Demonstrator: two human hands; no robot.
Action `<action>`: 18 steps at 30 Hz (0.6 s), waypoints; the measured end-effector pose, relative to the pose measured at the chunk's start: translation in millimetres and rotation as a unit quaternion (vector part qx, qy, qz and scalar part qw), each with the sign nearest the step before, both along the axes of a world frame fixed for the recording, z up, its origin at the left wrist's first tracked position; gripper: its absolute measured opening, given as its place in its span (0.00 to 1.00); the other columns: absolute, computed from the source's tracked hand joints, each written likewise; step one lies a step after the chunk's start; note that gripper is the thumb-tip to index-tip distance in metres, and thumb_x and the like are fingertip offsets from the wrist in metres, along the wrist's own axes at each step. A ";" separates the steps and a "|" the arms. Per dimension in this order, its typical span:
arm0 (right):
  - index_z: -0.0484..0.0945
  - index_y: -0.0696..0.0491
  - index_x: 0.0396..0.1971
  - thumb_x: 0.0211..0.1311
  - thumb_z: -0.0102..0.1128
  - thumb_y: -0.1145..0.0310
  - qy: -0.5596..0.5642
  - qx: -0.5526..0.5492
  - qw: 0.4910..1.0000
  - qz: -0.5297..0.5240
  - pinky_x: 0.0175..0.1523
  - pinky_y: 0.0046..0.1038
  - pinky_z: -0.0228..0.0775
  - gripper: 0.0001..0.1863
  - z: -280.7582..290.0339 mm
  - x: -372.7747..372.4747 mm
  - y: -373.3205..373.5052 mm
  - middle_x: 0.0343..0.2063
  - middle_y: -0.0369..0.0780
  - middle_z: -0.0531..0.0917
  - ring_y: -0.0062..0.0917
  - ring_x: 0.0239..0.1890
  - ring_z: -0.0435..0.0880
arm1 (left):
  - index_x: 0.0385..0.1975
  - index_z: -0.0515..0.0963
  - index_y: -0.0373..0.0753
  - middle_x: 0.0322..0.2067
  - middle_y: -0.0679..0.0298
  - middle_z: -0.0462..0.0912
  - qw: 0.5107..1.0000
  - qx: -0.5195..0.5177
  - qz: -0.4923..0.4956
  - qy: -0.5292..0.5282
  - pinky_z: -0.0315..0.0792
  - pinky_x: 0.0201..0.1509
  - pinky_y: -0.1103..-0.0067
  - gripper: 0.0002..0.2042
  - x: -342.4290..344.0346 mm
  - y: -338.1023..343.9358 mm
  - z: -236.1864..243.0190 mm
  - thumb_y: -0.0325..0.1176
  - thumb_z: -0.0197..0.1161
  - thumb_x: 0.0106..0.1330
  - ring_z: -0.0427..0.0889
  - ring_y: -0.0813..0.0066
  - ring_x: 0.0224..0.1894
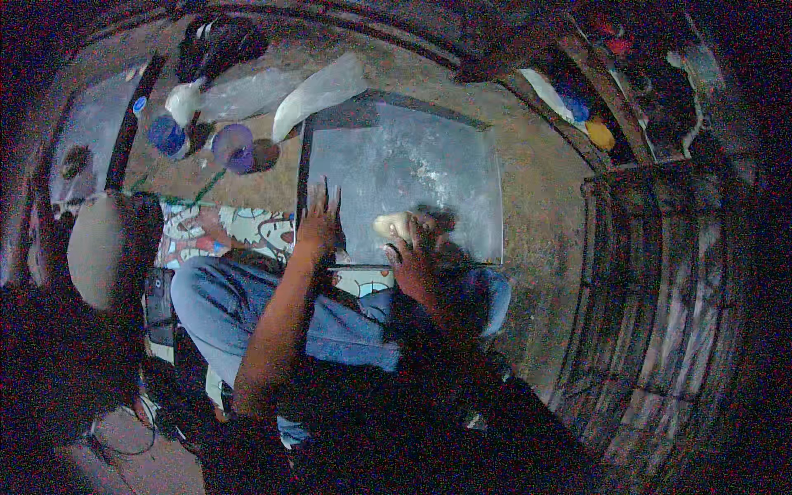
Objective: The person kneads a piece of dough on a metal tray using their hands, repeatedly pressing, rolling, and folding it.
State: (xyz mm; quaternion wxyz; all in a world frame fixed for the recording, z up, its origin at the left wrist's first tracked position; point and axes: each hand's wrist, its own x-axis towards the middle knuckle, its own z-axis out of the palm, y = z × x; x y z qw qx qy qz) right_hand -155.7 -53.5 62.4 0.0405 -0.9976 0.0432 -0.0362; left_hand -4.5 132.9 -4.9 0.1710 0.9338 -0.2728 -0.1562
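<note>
head view — right hand (412,252) cupped, fingers closed over a pale dough lump (391,223) on the floured board (429,157), left hand (318,219) flat, fingers spread — kneading looks underway, dough not yet flattened.

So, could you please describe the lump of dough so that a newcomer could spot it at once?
Find the large grey floured board on the floor, in front of the seated person's knees. Near its lower edge, under the right hand, lies the dough: a small pale yellowish oval, the only rounded, light-coloured thing on that flat slab.
</note>
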 end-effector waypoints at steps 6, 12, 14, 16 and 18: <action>0.72 0.45 0.63 0.68 0.54 0.51 -0.037 -0.036 0.998 0.028 0.69 0.68 0.37 0.26 -38.5 36.6 -20.5 0.74 0.47 0.51 0.55 0.74 0.46 | 0.74 0.40 0.32 0.74 0.37 0.35 0.986 0.069 -0.049 -0.144 0.35 0.76 0.48 0.52 2.0 0.5 -17.0 0.34 0.68 0.51 0.33 0.30 0.74; 0.72 0.46 0.63 0.68 0.49 0.44 -0.085 -0.141 0.986 -0.027 0.69 0.66 0.44 0.30 -74.7 154.9 -53.6 0.72 0.47 0.59 0.55 0.72 0.53 | 0.73 0.39 0.28 0.72 0.31 0.30 0.995 0.046 -0.075 -0.039 0.30 0.75 0.46 0.64 2.7 6.6 7.6 0.45 0.78 0.40 0.26 0.25 0.73; 0.71 0.45 0.64 0.68 0.49 0.41 -0.095 -0.062 0.984 -0.137 0.68 0.65 0.49 0.32 -76.5 189.7 -58.2 0.71 0.47 0.60 0.54 0.71 0.56 | 0.73 0.38 0.28 0.72 0.32 0.30 0.994 0.065 -0.091 -0.016 0.29 0.75 0.46 0.65 4.3 6.7 18.1 0.49 0.78 0.40 0.25 0.26 0.73; 0.71 0.46 0.64 0.68 0.48 0.40 -0.087 -0.016 0.979 -0.186 0.69 0.62 0.51 0.33 -74.6 226.0 -67.2 0.70 0.48 0.61 0.54 0.71 0.58 | 0.72 0.39 0.26 0.72 0.33 0.32 0.998 0.006 -0.059 -0.029 0.28 0.75 0.45 0.68 6.9 4.8 25.9 0.54 0.78 0.38 0.26 0.27 0.73; 0.71 0.47 0.64 0.68 0.48 0.39 -0.084 0.030 0.978 -0.190 0.69 0.59 0.52 0.34 -72.4 256.9 -81.0 0.69 0.50 0.62 0.53 0.70 0.59 | 0.72 0.40 0.27 0.72 0.33 0.32 0.994 0.049 -0.098 0.002 0.28 0.74 0.44 0.68 5.4 7.9 30.0 0.56 0.78 0.37 0.26 0.27 0.73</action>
